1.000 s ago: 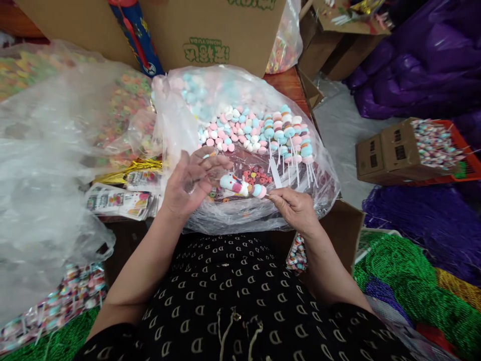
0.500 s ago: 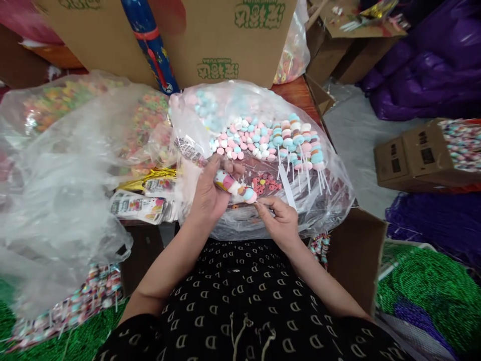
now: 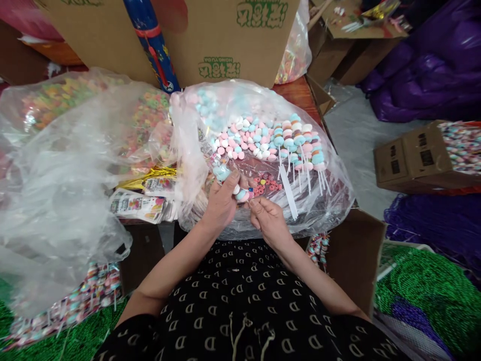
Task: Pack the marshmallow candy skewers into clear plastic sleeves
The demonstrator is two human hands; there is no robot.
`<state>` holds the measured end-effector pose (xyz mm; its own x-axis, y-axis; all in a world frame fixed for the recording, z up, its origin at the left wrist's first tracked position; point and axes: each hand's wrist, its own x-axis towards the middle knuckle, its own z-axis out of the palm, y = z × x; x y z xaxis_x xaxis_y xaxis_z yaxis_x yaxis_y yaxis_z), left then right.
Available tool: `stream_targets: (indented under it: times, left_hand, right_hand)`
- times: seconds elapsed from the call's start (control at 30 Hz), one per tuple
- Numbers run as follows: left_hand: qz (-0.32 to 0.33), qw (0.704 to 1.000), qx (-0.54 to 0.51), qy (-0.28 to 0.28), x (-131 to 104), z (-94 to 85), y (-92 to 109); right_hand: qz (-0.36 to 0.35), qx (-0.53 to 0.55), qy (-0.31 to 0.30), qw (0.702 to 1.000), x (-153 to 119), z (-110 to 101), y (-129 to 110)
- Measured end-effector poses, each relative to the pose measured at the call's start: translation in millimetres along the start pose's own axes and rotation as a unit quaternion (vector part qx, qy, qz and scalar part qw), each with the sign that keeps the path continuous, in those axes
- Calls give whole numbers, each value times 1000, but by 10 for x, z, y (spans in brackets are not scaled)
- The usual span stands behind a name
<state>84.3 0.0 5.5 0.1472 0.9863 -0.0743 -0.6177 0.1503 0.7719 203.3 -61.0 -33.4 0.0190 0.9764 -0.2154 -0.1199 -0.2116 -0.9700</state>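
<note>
My left hand (image 3: 222,204) is closed around a candy skewer (image 3: 244,194) in a clear printed wrapper. Blue, pink and white pieces show at its lower end, and its blue upper part sticks out above my thumb. My right hand (image 3: 268,218) pinches at the skewer's bottom end; a thin stick or wrapper edge there is mostly hidden by the fingers. Just beyond lie red ring candies (image 3: 267,184) and loose pastel candies (image 3: 244,138). Finished-looking candy skewers (image 3: 300,140) rest to the right, above white sticks (image 3: 288,194). All of these sit on a clear plastic bag (image 3: 326,210).
To the left stand bags of ring candies (image 3: 67,100), printed wrappers (image 3: 137,204) and gold ties (image 3: 150,176). A large carton (image 3: 214,35) with a blue tube (image 3: 152,45) closes off the back. An open box (image 3: 361,250) is beside my right arm.
My left hand has slid right and down along the wrapped skewer, which now tilts more steeply. The right hand has shifted slightly left and down, its fingers curled tighter.
</note>
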Motion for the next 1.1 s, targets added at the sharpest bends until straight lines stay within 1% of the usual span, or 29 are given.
stream_targets:
  times: [0.07, 0.2, 0.3, 0.37, 0.5, 0.57, 0.63, 0.7, 0.73, 0.8, 0.93, 1.0, 1.1]
  left_hand:
    - [-6, 1000, -1, -6, -3, -21, -2]
    - [-10, 1000, -6, -7, 27, -67, 71]
    - [-36, 999, -13, -16, 46, -95, 146]
    - [-48, 998, -29, -10, 60, -115, 195]
    - [-32, 996, -58, 56, 100, -155, 264]
    - [-25, 995, -55, 78, 112, -166, 267]
    - [-24, 996, -52, 75, 114, -174, 250]
    - [-24, 997, -48, 59, 111, -184, 225]
    - [-24, 997, -44, 52, 111, -190, 214]
    - [-22, 998, -38, 38, 118, -207, 195]
    - [-24, 999, -35, 16, 142, -235, 171]
    - [-34, 999, -27, 17, 135, -230, 149]
    - [-48, 999, -11, 10, 82, -196, 90]
  right_hand:
    - [-6, 9, 0, 1000, 6, 26, 7]
    - [-85, -63, 1, 994, -2, -31, -2]
    - [-142, -130, 50, 980, -10, -108, -3]
    - [-187, -180, 88, 962, -8, -141, 5]
    - [-283, -280, 122, 909, 16, -156, 30]
    - [-307, -308, 131, 891, 26, -155, 46]
    - [-314, -323, 139, 882, 24, -156, 67]
    - [-305, -322, 138, 886, 8, -158, 88]
    - [-293, -312, 134, 894, -3, -159, 97]
    - [-258, -274, 121, 919, -26, -158, 104]
    - [-144, -167, 71, 973, -37, -153, 53]
    - [-84, -120, 41, 988, -19, -140, 6]
    - [-2, -57, -5, 998, 24, -81, -39]
